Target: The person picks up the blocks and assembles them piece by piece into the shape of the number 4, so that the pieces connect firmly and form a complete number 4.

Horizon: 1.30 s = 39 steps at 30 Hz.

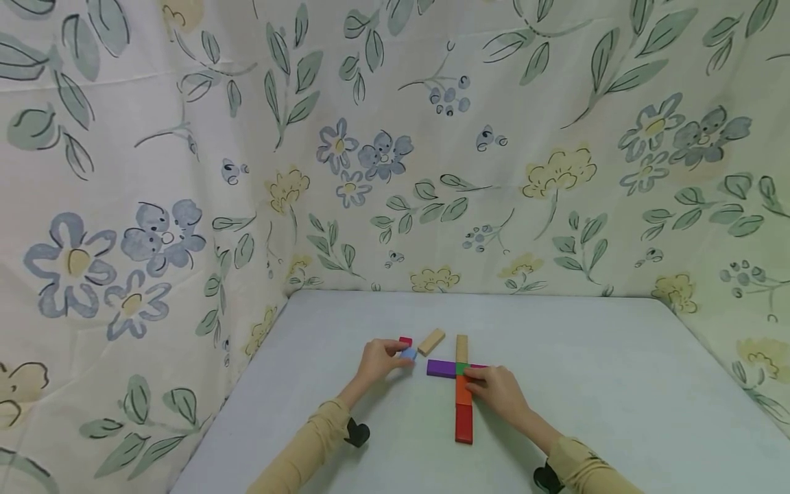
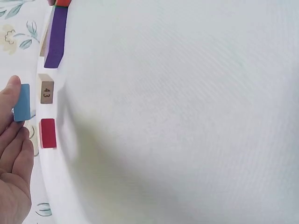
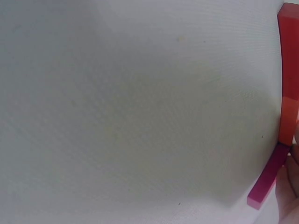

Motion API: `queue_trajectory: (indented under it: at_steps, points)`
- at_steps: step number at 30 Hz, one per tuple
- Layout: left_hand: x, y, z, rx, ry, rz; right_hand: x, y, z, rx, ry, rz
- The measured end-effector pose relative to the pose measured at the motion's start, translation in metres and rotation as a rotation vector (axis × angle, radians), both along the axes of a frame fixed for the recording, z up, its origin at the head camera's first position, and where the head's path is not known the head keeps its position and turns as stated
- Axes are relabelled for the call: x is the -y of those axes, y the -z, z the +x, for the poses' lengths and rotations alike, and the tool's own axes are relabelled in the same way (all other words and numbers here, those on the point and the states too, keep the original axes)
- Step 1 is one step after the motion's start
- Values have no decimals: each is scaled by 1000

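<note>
Against flower-print fabric (image 1: 432, 137), a person's left hand (image 1: 376, 360) pinches a blue block (image 1: 409, 353) above a white table (image 1: 617, 370), near a red block (image 1: 405, 340); the right hand (image 1: 501, 392) touches a cross of coloured blocks (image 1: 463, 391), its grip unclear.

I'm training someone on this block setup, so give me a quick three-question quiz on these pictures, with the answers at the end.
1. Which hand pinches the blue block?
2. True or false: in the head view, the purple block lies left of the green block.
3. Fill in: lowest in the head view, the cross ends in a ____ block.

Key:
1. The left hand.
2. True.
3. Red: the red block is the bottom piece.
</note>
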State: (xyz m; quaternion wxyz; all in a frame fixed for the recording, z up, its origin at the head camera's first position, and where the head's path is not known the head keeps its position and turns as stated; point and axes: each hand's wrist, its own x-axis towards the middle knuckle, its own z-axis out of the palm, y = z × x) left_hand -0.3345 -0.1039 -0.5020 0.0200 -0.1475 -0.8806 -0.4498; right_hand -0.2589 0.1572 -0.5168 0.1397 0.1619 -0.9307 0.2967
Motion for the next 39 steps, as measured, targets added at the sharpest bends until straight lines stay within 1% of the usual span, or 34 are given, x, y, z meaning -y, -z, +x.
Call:
queue_trajectory:
  at_steps: [6, 10, 13, 17, 20, 23, 25, 28, 34, 39]
  points:
    - [-4, -10, -3, -5, -2, 29, 0, 1, 0, -5, 10, 6]
    - [-6, -18, -6, -37, -13, 16, -1, 1, -1, 13, 13, 6]
    - [-8, -26, -8, -52, -12, 22, -1, 0, 0, 18, 11, 12]
    - [-12, -36, -10, -53, -10, 32, -1, -1, 0, 8, 8, 14]
    - [-14, -40, -11, -49, -8, 29, -1, -1, 0, 3, 5, 8]
    - [-15, -39, -11, -30, -6, 30, -1, 0, 0, 3, 3, 12]
    - [-16, -37, -11, -5, -4, 42, -1, 0, -1, 8, 2, 13]
    - [-17, -31, -10, 16, -7, 33, -2, 1, -1, 5, 0, 16]
    - [-18, -19, -8, -14, 7, -2, -2, 0, -1, -3, -16, 12]
    - [-19, -11, -6, 11, 10, 6, -2, 0, 0, -3, -13, 15]
